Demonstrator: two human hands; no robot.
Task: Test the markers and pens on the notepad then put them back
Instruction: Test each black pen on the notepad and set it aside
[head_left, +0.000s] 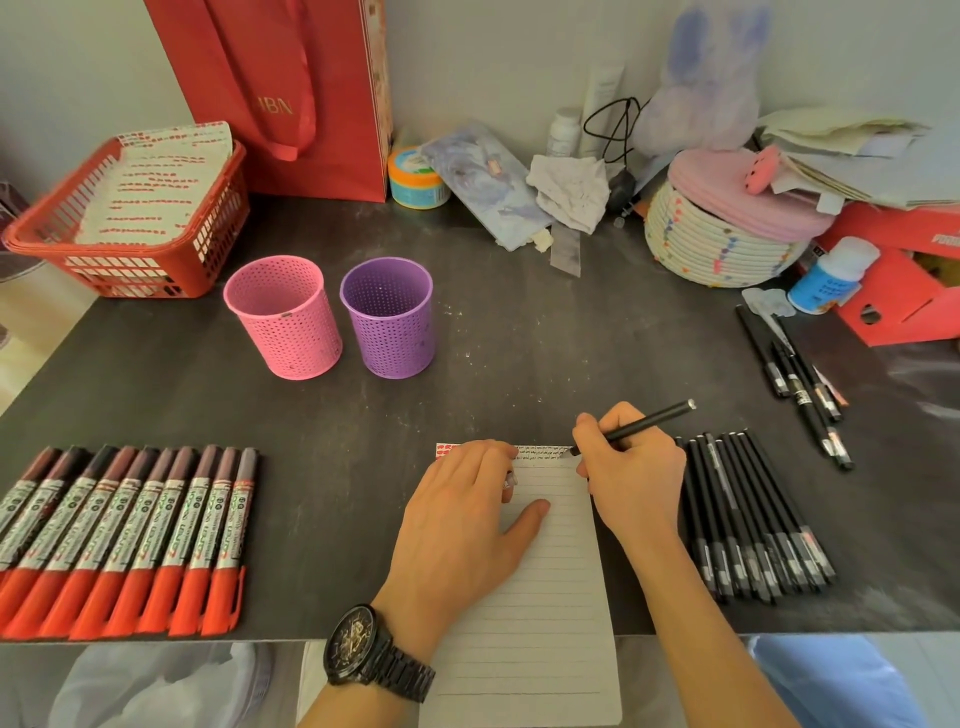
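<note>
the black pen is pinched in the right hand, its tip at the top right corner of the notepad. the left hand lies flat on the page, fingers relaxed. red-capped markers line the worktop at left, and a row of black pens lies at right.

Counter: dark grey matte top with pale scuffs and specks. Wall behind: plain, pale grey, meets the counter's rear edge. Light soft and even; shadows faint.
</note>
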